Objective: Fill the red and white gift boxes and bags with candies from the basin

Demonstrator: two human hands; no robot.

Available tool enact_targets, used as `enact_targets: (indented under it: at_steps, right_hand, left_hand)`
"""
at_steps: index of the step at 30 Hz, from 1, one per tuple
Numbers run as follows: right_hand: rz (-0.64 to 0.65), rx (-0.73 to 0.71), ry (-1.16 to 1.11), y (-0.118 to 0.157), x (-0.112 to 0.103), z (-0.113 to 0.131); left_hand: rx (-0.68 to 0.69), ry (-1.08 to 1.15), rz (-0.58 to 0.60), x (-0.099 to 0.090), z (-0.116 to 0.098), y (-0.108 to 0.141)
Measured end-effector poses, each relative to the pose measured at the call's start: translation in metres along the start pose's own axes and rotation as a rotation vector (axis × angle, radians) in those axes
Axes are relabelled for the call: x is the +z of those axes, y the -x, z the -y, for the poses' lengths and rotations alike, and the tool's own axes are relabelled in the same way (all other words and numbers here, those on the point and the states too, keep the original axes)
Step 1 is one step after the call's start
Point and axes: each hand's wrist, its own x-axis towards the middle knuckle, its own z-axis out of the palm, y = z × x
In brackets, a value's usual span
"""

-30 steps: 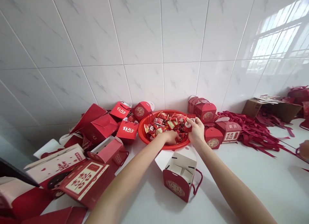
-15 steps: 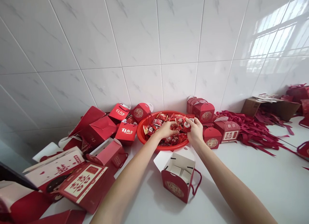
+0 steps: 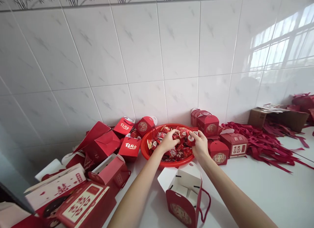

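Note:
My left hand (image 3: 169,141) reaches over the red plastic basket (image 3: 146,153), thumb and forefinger curved apart among the wrapped candies (image 3: 173,152). Its other fingers are partly hidden, and no candy clearly sits in its grasp. At the basket's right side, my right hand (image 3: 200,145) pinches red candy packets (image 3: 192,136) between thumb and fingers. Below the basket, between my forearms, stands a red gift box (image 3: 181,208) with its white flaps open and a dark red cord handle at its right. Pale folded panels show inside it.
Red gift boxes (image 3: 104,146) crowd the left of the white table (image 3: 260,188), some open. More closed boxes (image 3: 218,152) stand right of the basket. Dark red ribbons (image 3: 262,143) spread beside a cardboard box (image 3: 256,119). A tiled wall (image 3: 181,58) rises behind.
The camera has tilted up slightly, so the scene sits lower. My left fingertips have shifted a little away from me over the candies. My right hand keeps its red packets.

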Motion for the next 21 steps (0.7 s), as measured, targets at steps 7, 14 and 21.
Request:
enact_targets:
  at_steps: [7,14,21]
  right_hand:
    - [0.091,0.101,0.025,0.006,0.009,0.028]
    - [0.554,-0.027,0.437,0.035,0.025,0.078]
    - [1.147,-0.149,1.083,0.069,0.032,0.112]
  left_hand:
    - [-0.036,0.306,0.121,-0.023,-0.021,0.035]
    - [-0.049,-0.044,0.595,-0.052,-0.055,0.078]
    - [-0.287,-0.546,0.703,-0.067,-0.078,0.104]
